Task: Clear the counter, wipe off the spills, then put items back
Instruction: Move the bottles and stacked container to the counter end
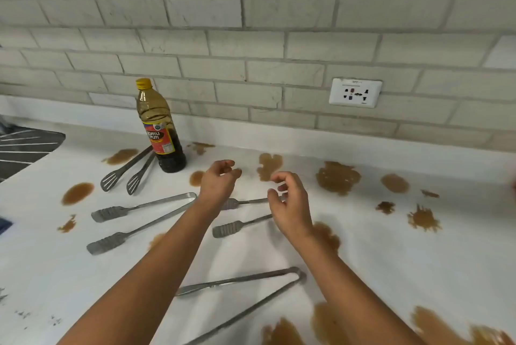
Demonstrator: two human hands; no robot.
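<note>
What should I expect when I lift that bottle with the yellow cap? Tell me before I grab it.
The bottle stands upright, tall and narrow, so a sideways nudge would probably tip it. Dark liquid fills only its lower part, so it is likely fairly light and bottom-heavy. It looks like thin clear plastic, which may give under a squeeze. Brown spills lie close by, so it might be slippery.

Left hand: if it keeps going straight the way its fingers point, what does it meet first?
Probably the brown spill just beyond the left hand, then the backsplash wall. The hand appears to hover above the counter, so depth is uncertain.
</note>
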